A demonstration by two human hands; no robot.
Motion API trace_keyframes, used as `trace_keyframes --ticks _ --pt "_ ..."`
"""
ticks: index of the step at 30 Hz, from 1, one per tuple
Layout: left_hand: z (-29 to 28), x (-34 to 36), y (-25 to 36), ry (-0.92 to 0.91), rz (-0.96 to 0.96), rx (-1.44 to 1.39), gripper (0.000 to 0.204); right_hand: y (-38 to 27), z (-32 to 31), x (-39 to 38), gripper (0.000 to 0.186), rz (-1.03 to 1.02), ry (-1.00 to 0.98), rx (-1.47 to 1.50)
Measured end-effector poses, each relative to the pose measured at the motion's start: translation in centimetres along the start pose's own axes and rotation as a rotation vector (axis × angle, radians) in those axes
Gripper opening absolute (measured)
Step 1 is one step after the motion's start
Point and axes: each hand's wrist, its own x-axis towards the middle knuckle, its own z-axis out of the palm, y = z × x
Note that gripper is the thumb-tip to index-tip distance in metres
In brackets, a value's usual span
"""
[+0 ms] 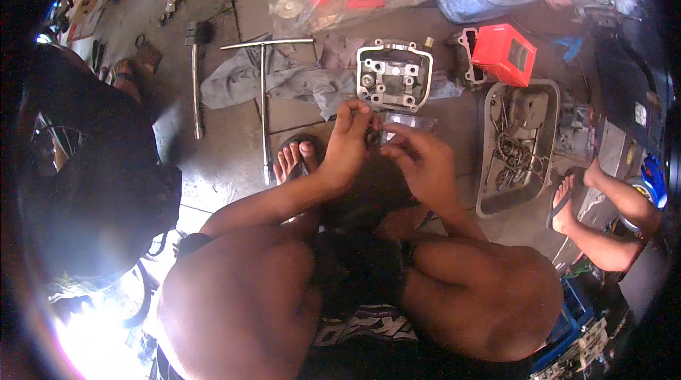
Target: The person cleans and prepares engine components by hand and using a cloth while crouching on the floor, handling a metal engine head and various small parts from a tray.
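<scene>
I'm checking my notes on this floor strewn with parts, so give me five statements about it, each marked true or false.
1. The red box is to the right of the square metal part. True.
2. The T-handled wrench lies in the gray tray. False: it lies partly on the gray cloth.
3. A chain lies in the gray tray. True.
4. The left hand rests on the red box. False: it is close to the right hand.
5. The square metal part lies beyond both hands. True.

Mech. repair workshop, w/ tools & engine parts set out on the floor (pixel 220 167): left of a cyl. head (pixel 393 76), a T-handle wrench (pixel 264 110), a long-handled tool (pixel 196 89) & grey rag (pixel 230 76); right of it, a tray (pixel 485 158) of metal parts (pixel 512 149) & a red box (pixel 500 52).
</scene>
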Motion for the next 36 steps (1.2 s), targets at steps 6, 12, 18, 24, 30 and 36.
trace_keyframes --ticks 6,12,18,24,30,36 --pt "0.7 -0.6 -0.2 0.131 0.115 0.18 0.016 1.6 1.2 -0.7 0.046 -0.417 -0.014 -0.393" --pt "0.2 0.1 -1.1 0.042 0.26 0.201 0.02 0.3 -0.4 -0.7 0.038 -0.26 0.044 -0.38" --pt "-1.3 -0.3 0.6 0.055 0.234 -0.074 0.012 0.4 -6.0 1.4 0.035 -0.1 0.257 -0.451" --pt "-1.4 -0.4 1.1 0.065 0.277 0.041 0.018 2.2 -5.2 3.8 0.03 -0.256 0.298 -0.626" --pt "-1.3 -0.3 1.1 0.086 0.268 0.041 0.011 3.9 -4.6 5.5 0.033 -0.254 0.177 -0.694" --pt "-1.4 -0.3 0.9 0.082 0.258 0.09 0.011 4.8 -4.7 6.2 0.033 -0.263 0.147 -0.607"
